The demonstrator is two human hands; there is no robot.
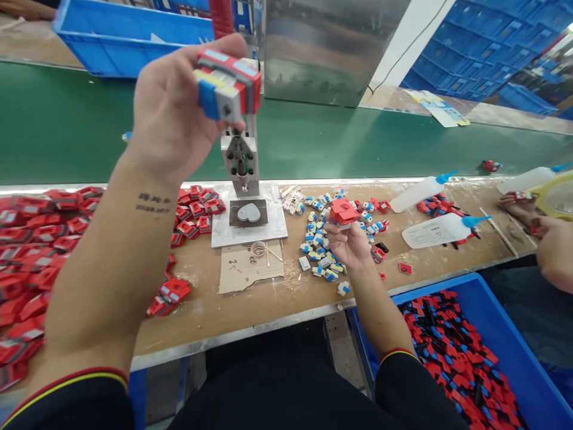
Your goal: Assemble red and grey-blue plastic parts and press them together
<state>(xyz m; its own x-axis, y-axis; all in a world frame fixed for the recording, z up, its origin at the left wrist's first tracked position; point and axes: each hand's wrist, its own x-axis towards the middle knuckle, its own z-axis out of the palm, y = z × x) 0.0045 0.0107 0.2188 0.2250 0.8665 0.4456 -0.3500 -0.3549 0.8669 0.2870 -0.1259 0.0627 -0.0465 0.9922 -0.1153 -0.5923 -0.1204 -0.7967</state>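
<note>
Fingers of your left hand [172,110] are clamped around a stack [228,85] of red, grey, yellow and blue parts, raised high in front of the small press [240,160] at the middle of the bench [268,295]. Your right hand [347,242] sits lower and to the right, well apart from the left, palm up, with its fingertips closed on a red block [344,211] just above the bench.

Under and around your right hand lies a scatter of small blue-and-white pieces [319,239] mixed with a few red ones. The press stands on a pale plate [250,218] that carries a dark pad with a heart-shaped insert [249,212]; a scrap of cardboard [250,267] lies in front of it. To your left, finished red parts [31,251] are heaped across the bench, with more beside the press.

To your right lie two squeeze bottles [441,230] with blue tips, and beyond them another person's hand [553,251] rests at the bench edge. Below that, a blue bin [501,316] holds red, black and blue pieces. Behind the bench runs a green belt [67,125], with a blue crate [120,36] on its far side.
</note>
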